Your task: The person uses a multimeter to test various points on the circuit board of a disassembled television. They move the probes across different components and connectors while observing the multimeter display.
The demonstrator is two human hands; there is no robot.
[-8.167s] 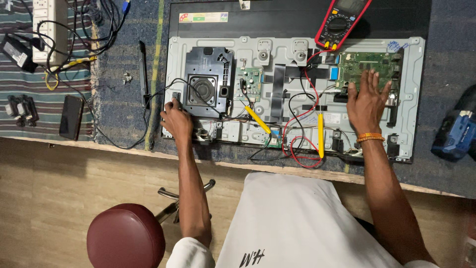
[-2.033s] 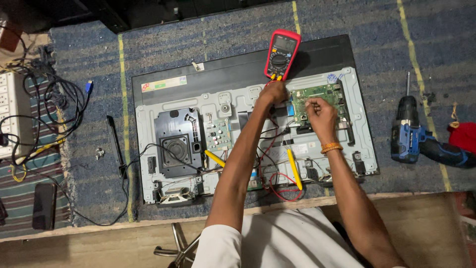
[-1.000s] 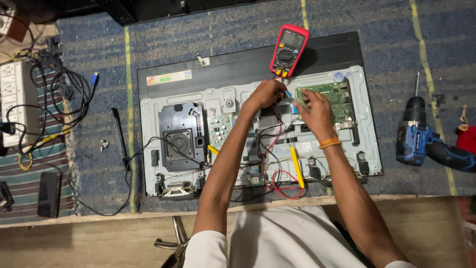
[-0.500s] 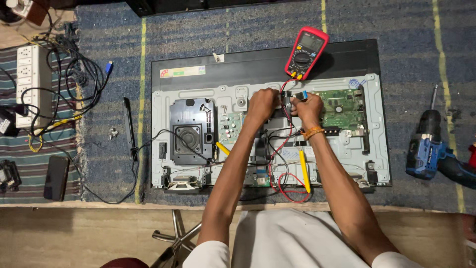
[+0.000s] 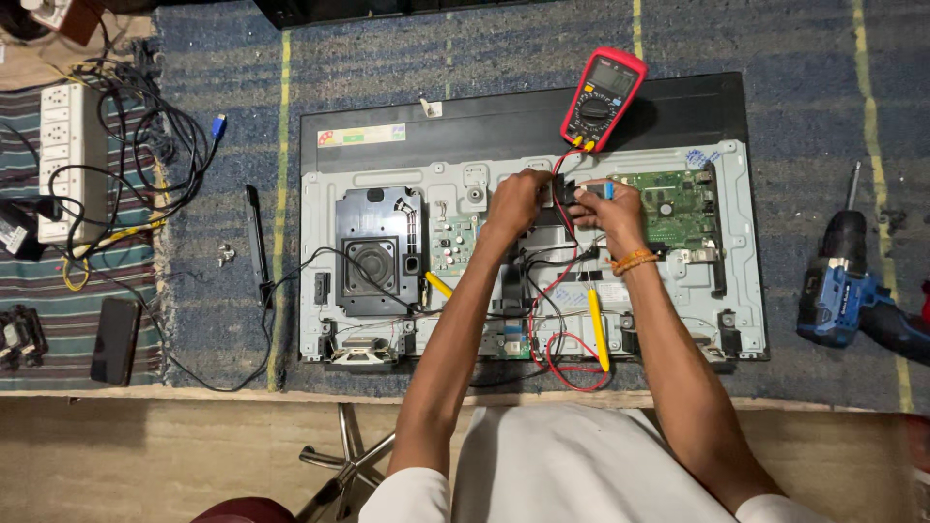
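You're pinching both grips, left hand (image 5: 516, 197) and right hand (image 5: 603, 206), on a small black connector (image 5: 570, 191) between them over the panel (image 5: 387, 174). The meter (image 5: 603, 98) is lying just beyond your grips, right hand nearer, long axis pointing away.

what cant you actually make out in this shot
- Head view: what the left hand and right hand pinch; the fingers cover it.
- Multimeter display: too small.
- Green circuit board parts: too small.
- Blue drill: rear cut off by the right edge.
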